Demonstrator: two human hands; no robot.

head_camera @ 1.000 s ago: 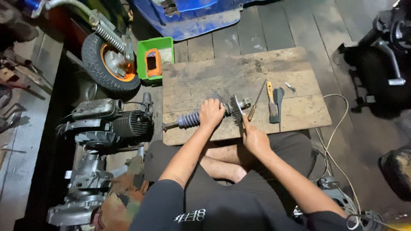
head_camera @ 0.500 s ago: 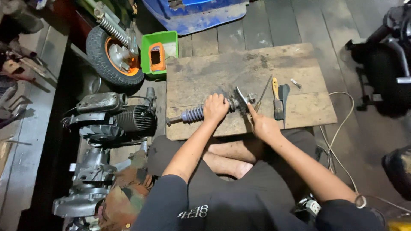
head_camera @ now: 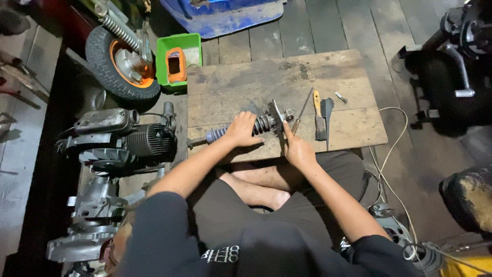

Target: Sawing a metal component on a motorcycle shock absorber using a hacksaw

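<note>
Both hands work the coil-spring shock absorber (head_camera: 246, 131): left hand (head_camera: 242, 128) fingers clenched around its coils, right hand (head_camera: 297, 150) fingers gripping a thin tool (head_camera: 277, 112) at its end; a slip could jab the left fingers alongside.

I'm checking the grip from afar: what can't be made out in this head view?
- Middle of the dark coil-spring shock absorber: covered by the left hand.
- Thin metal tool held in the right hand: its lower end is hidden by the fingers.
- Blue container: cut off by the top edge.
</note>
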